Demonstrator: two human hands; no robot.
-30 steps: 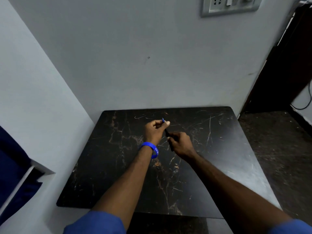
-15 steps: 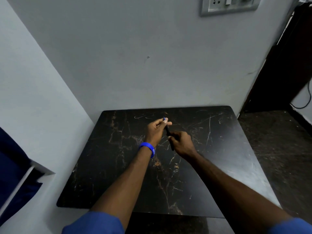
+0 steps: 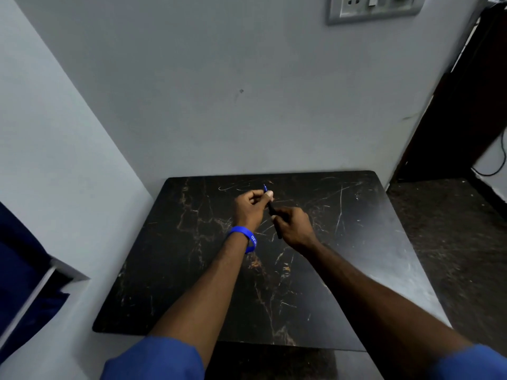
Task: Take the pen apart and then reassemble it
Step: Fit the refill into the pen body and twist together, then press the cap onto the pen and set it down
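A thin dark pen (image 3: 272,208) with a blue tip at its far end is held slantwise above the black marble table (image 3: 356,242). My left hand (image 3: 251,208), with a blue wristband, pinches the pen's far end between thumb and fingers. My right hand (image 3: 293,226) grips the near part of the barrel, whose rear end sticks out below the fist. The two hands almost touch. The middle of the pen shows between them; whether its parts are joined or separated is hidden by the fingers.
The table stands in a corner, with a grey wall (image 3: 247,91) behind and another close on the left. A switch plate (image 3: 373,8) is high on the back wall. Dark floor (image 3: 452,229) and a dark door lie to the right.
Both hands stay together on the pen at about the same spot over the table. The left fingers have shifted slightly on the far end.
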